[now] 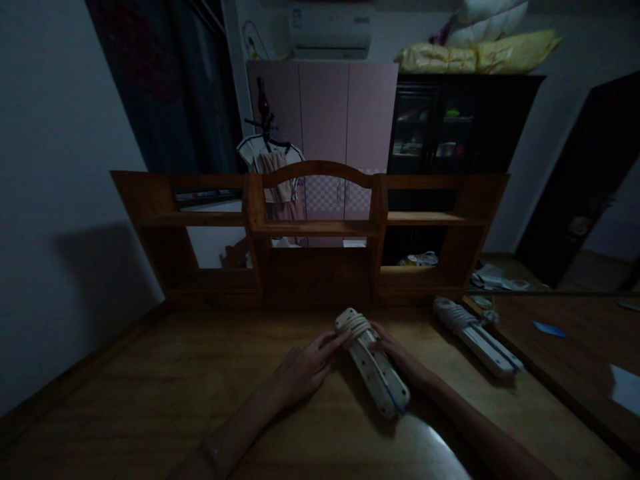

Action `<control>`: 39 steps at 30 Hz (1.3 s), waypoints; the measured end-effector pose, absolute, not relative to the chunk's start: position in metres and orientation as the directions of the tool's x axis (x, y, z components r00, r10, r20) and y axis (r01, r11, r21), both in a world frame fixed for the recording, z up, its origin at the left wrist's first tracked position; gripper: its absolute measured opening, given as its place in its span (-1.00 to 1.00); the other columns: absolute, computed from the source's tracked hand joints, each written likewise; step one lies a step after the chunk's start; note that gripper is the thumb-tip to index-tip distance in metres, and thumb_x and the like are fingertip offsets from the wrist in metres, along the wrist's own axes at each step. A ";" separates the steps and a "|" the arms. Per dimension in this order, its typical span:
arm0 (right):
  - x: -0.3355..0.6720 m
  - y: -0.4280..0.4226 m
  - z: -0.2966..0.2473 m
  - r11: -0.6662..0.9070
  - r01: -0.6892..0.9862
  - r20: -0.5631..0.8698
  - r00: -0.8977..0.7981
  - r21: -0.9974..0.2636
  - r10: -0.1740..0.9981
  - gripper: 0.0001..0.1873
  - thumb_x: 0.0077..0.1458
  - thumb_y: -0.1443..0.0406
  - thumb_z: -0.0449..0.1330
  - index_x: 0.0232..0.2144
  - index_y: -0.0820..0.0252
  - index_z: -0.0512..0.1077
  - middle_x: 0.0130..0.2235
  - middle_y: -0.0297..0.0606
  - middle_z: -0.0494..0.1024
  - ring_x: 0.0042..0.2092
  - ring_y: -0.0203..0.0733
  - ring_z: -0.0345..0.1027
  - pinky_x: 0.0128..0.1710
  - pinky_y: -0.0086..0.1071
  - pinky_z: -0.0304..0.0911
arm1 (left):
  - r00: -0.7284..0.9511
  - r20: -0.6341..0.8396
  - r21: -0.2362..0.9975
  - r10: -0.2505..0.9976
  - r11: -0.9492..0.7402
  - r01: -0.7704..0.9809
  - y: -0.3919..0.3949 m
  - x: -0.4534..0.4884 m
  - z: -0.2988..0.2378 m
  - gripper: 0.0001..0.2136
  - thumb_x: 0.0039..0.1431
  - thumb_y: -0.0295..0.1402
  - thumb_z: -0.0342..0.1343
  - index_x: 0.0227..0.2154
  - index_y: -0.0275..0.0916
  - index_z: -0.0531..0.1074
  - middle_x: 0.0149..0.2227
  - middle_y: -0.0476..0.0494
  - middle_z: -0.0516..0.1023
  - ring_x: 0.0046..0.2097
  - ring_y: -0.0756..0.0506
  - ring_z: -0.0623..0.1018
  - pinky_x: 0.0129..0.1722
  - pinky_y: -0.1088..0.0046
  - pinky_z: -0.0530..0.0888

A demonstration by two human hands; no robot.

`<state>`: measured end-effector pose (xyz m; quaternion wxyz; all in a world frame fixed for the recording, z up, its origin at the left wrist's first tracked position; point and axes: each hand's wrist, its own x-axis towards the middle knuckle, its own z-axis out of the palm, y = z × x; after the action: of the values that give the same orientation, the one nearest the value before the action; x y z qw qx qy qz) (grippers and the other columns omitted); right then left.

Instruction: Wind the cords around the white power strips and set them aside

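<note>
A white power strip (pixel 379 379) lies slanted in front of me, its underside with small dark screw holes facing up. Its pale cord (pixel 359 325) is wound round the far end, and one run of it goes down along the strip. From the left, my left hand (pixel 315 363) has its fingertips pressed on the wound cord. On the opposite side, my right hand (pixel 393 347) grips the strip's edge near the windings, thumb on top; its other fingers are partly hidden. A second power strip (pixel 483 343), cord also wrapped round its far end, rests to the right.
A wooden shelf unit (pixel 320 228) stands along the desk's back edge. On the right is a darker table (pixel 560 360) bearing a blue card (pixel 549 329) and a white paper (pixel 626 388). A wall (pixel 65 200) borders the desk on the left. The room is dim.
</note>
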<state>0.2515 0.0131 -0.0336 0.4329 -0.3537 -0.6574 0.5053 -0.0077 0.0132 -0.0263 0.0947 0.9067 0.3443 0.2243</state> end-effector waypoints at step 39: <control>0.272 0.034 -0.051 0.367 0.605 0.497 0.056 -0.707 0.866 -0.74 0.11 0.10 0.11 -0.37 0.15 0.44 -0.38 -0.23 0.54 -0.38 -0.12 0.39 -0.39 -0.34 0.23 | 0.644 0.372 0.320 0.668 -0.744 0.587 0.024 -0.011 -0.045 -0.59 0.28 -0.35 -0.09 0.18 -0.04 0.18 0.14 -0.14 0.28 0.04 -0.13 0.42 0.02 0.30 0.41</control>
<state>0.2725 0.0337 -0.0510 0.4795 -0.5460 -0.6735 0.1358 -0.0115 0.0238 -0.0454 0.0850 0.9027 0.3477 0.2389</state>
